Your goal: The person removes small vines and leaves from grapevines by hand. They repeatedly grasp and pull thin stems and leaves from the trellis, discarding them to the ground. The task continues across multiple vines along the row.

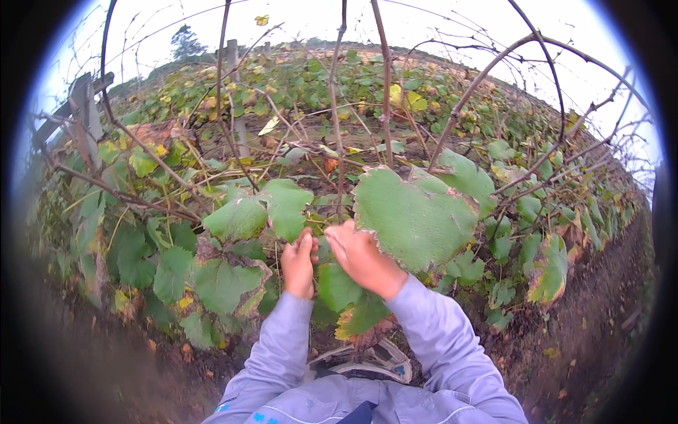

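Both of my hands are among the leaves of a grapevine, close together in front of me. My left hand (300, 264) is upright with its thumb against curled fingers, just below a green grape leaf (286, 208); whether something thin is between the fingers cannot be told. My right hand (363, 258) reaches in from the right, its fingertips beside a vine cane (339, 175), and its hold is unclear. A large grape leaf with brown edges (416, 217) overlaps the back of this hand. Another green leaf (337, 286) hangs beneath the hands.
Long bare canes (385, 85) rise in front of me. A woody vine arm (124, 197) runs at the left, near a weathered post (86, 116). A thinner post (239, 106) stands farther back. Bare soil (593, 297) lies at the right, and more vine rows fill the background.
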`<state>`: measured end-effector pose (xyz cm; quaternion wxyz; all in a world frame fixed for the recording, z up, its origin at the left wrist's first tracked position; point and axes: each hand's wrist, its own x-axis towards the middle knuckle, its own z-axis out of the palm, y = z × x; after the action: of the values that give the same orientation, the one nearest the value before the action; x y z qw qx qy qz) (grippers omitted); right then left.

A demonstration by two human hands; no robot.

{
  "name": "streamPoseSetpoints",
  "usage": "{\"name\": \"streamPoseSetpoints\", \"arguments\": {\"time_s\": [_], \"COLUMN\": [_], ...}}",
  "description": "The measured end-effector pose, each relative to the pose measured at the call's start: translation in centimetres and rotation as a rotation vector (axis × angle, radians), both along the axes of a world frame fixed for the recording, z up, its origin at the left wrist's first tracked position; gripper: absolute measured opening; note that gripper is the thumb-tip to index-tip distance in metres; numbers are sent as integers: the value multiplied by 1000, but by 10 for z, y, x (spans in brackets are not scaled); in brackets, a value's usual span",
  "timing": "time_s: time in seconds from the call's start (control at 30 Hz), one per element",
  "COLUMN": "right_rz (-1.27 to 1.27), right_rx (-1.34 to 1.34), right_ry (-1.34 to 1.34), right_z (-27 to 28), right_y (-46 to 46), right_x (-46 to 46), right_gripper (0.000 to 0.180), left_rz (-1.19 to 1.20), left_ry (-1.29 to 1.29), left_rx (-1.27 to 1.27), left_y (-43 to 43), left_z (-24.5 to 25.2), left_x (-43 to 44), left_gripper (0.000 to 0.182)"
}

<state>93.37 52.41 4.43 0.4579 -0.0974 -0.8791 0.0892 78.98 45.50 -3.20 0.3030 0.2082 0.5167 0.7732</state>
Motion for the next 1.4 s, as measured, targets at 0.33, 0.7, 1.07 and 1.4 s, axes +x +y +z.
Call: {"name": "streamPoseSetpoints", "arguments": {"time_s": [0.33,0.7,1.07,1.4], "right_rz": [297,263,226,605], "right_rx": [276,387,-59,-1711], "right_ry": [4,-227,-268,-506], "right_z": [0,-28,-71,-99], "right_y": [-74,-162,-281,-300], "right_x": [99,125,123,131], "right_gripper": [40,45,14,40], "left_rz": [152,-308,-386,31], "left_ry": [288,-212,-409,-150], "left_rx": [226,289,271,132], "left_y": [-165,-256,-358,-403], "left_z": [13,0,-43,-51], "left_x": [91,100,92,124], "left_gripper": [25,19,12,17]}}
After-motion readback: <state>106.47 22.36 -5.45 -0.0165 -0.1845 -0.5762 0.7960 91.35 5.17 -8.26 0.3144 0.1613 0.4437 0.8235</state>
